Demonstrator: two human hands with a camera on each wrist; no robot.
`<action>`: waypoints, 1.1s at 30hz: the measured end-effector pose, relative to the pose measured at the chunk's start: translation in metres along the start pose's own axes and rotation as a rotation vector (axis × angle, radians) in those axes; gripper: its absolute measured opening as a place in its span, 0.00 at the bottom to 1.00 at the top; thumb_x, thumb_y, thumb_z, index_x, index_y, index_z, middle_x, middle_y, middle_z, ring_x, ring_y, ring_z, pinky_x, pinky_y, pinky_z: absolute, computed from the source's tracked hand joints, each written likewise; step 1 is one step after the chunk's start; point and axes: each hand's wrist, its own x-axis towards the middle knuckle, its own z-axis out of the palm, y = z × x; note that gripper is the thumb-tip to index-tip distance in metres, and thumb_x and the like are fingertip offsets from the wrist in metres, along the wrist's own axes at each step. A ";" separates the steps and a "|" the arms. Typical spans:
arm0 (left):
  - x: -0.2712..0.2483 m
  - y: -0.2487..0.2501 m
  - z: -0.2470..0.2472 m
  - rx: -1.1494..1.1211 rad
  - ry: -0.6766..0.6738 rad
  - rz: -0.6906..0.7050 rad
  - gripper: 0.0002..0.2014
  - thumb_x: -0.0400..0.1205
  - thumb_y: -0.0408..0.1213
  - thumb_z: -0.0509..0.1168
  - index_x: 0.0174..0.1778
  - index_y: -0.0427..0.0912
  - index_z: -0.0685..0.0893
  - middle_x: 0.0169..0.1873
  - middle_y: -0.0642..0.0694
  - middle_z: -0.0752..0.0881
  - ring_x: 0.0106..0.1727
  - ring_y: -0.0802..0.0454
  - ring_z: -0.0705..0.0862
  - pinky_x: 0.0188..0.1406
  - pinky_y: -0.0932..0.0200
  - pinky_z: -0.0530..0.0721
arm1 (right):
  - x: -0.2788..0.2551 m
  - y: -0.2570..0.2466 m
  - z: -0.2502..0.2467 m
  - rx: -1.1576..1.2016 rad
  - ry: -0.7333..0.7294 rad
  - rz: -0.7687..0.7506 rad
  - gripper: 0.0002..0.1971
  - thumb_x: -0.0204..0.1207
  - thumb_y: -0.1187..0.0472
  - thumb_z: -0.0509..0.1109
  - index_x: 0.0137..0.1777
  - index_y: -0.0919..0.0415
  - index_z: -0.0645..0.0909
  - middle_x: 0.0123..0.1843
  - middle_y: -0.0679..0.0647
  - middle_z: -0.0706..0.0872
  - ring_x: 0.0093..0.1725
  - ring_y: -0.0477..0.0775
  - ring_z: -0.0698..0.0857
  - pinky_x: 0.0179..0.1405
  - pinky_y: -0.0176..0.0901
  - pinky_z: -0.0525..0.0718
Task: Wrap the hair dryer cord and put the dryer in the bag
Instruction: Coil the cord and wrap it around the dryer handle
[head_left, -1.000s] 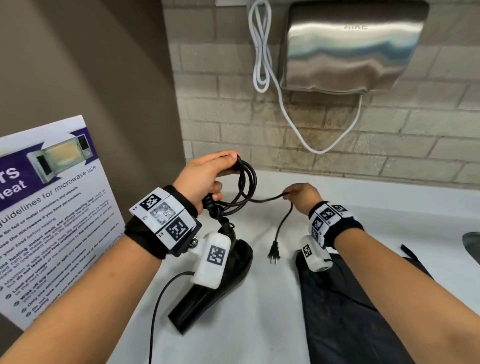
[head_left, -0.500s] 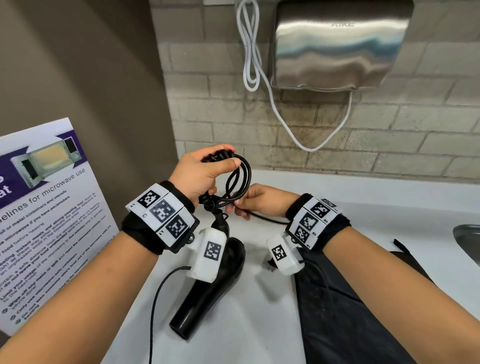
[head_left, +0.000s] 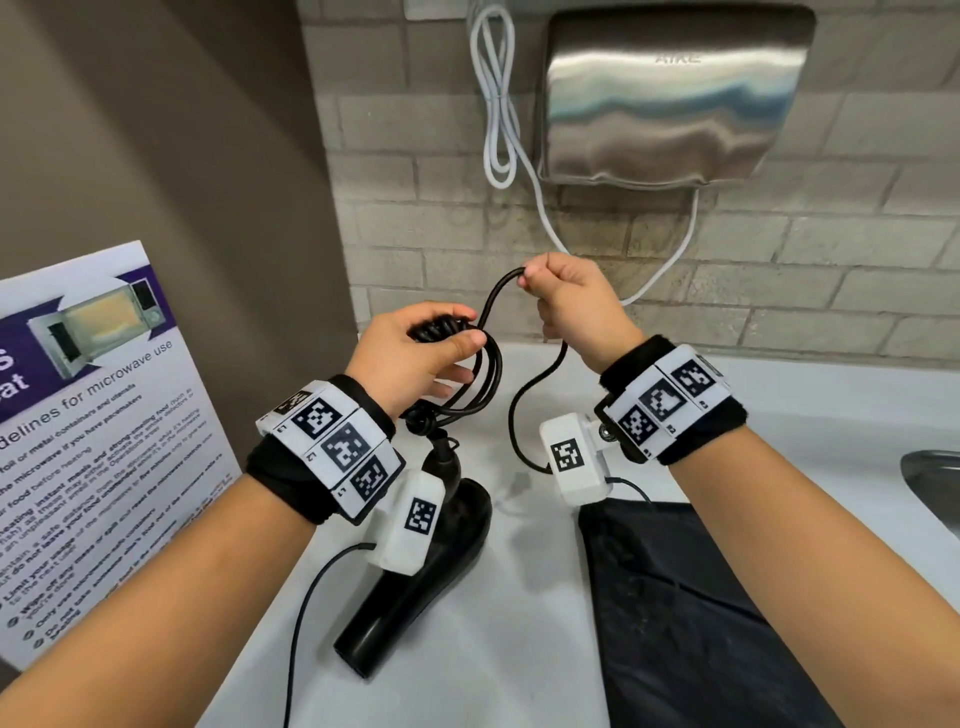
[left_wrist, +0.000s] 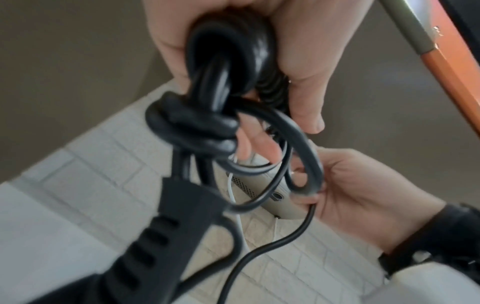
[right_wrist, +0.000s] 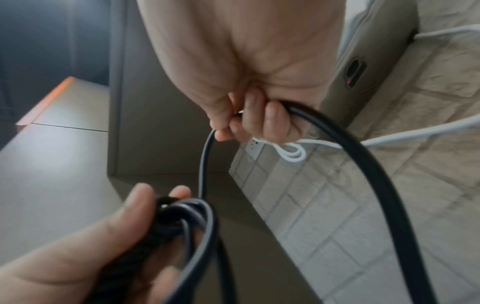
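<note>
The black hair dryer (head_left: 415, 571) lies on the white counter (head_left: 509, 649), its nozzle toward me. My left hand (head_left: 415, 353) grips the coiled loops of its black cord (head_left: 480, 384) above the dryer; the left wrist view shows the cord bundle (left_wrist: 223, 86) and the ribbed strain relief (left_wrist: 166, 226). My right hand (head_left: 566, 306) is raised higher and to the right, pinching the free run of cord (right_wrist: 337, 144), which hangs down in a curve past my right wrist. The black bag (head_left: 691, 623) lies flat on the counter under my right forearm.
A steel hand dryer (head_left: 670, 98) with a white cable (head_left: 498, 119) hangs on the brick wall behind. A microwave guideline poster (head_left: 88, 426) stands at the left. A sink edge (head_left: 935, 483) shows at far right.
My right hand has lifted the free cord up and right from beside the coil, drawing a new loop above my left hand. The left hand keeps its hold on the coil.
</note>
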 end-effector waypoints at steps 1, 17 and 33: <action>0.001 0.000 -0.001 0.034 0.019 0.025 0.09 0.75 0.32 0.72 0.43 0.52 0.85 0.35 0.51 0.86 0.25 0.58 0.86 0.25 0.65 0.82 | -0.002 -0.005 0.000 -0.007 0.008 -0.030 0.16 0.82 0.67 0.57 0.32 0.55 0.73 0.23 0.44 0.73 0.13 0.37 0.66 0.16 0.24 0.62; 0.009 -0.001 -0.006 0.093 0.150 0.101 0.09 0.77 0.32 0.70 0.48 0.51 0.85 0.32 0.53 0.80 0.16 0.64 0.73 0.18 0.69 0.75 | -0.029 -0.018 0.024 0.089 -0.042 -0.210 0.06 0.64 0.63 0.59 0.27 0.56 0.67 0.18 0.39 0.68 0.21 0.38 0.67 0.26 0.26 0.62; 0.013 0.002 -0.005 0.134 0.081 0.049 0.06 0.78 0.32 0.67 0.46 0.48 0.84 0.36 0.52 0.85 0.33 0.56 0.82 0.34 0.60 0.81 | -0.037 -0.015 0.025 -0.423 -0.101 -0.490 0.11 0.82 0.66 0.55 0.52 0.67 0.79 0.37 0.43 0.85 0.40 0.43 0.84 0.48 0.38 0.79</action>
